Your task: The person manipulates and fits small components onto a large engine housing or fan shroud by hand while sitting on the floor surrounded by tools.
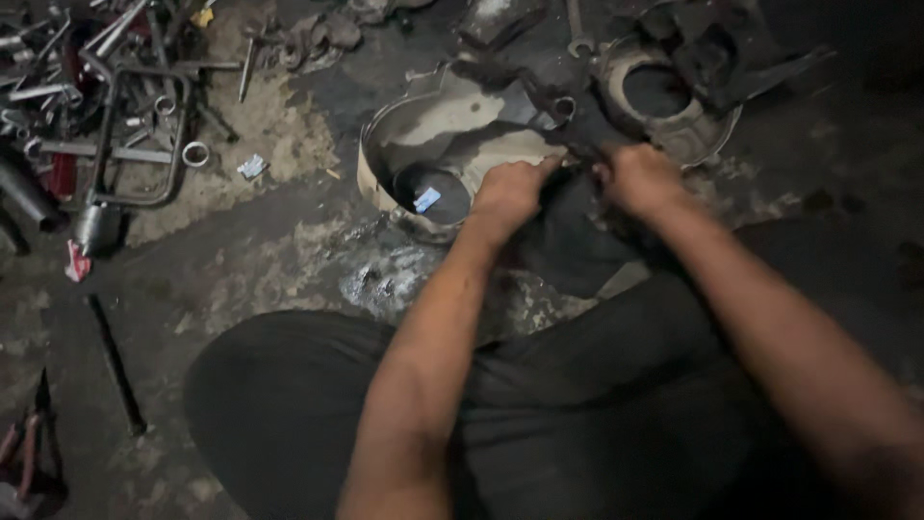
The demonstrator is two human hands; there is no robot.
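Observation:
My left hand [510,191] and my right hand [637,177] are close together over a dark greasy part [577,130] that lies across a dented metal pan [423,120]. Both hands pinch this dark piece, the left with finger and thumb at its near edge, the right curled around it. The pan holds dark oil and a small blue-white scrap [426,199]. Behind my right hand sits a round metal housing [674,135] with a dark hole in it. My knees in dark trousers fill the bottom of the view.
A pile of metal rods, wrenches and a bent steel bar [135,106] lies at the upper left, with a ring [195,153] beside it. A dark rod [115,361] rests on the oily floor at left. Rags [318,39] lie at the top.

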